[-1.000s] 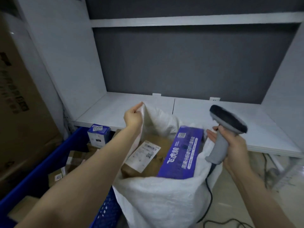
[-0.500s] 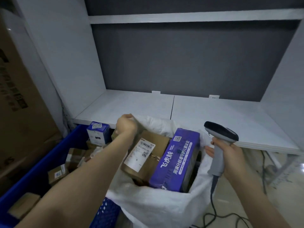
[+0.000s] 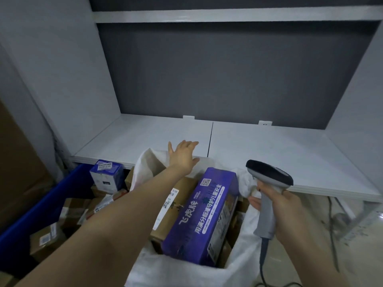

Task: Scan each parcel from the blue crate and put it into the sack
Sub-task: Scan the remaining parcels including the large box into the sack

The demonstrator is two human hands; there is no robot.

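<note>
— Grey scanner (image 3: 267,195) in the right hand (image 3: 288,212), clenched round the handle, near right. And the other?
— Spread flat, grasping nothing: left hand (image 3: 183,157) over the far rim of the white sack (image 3: 186,270).
— Parcels?
— Purple box (image 3: 199,220) and brown carton (image 3: 178,201) side by side in the sack, centre; more small cartons in the blue crate (image 3: 41,206), near left.

A white sack (image 3: 186,272) of coarse woven cloth holds a purple box (image 3: 203,220) of smooth printed card with a slight sheen, and a matt brown cardboard box (image 3: 183,201) with a paper label (image 3: 170,198). The scanner (image 3: 267,204) is matt grey plastic, the crate (image 3: 41,206) is smooth blue plastic, and the table (image 3: 269,154) is smooth and white.
</note>
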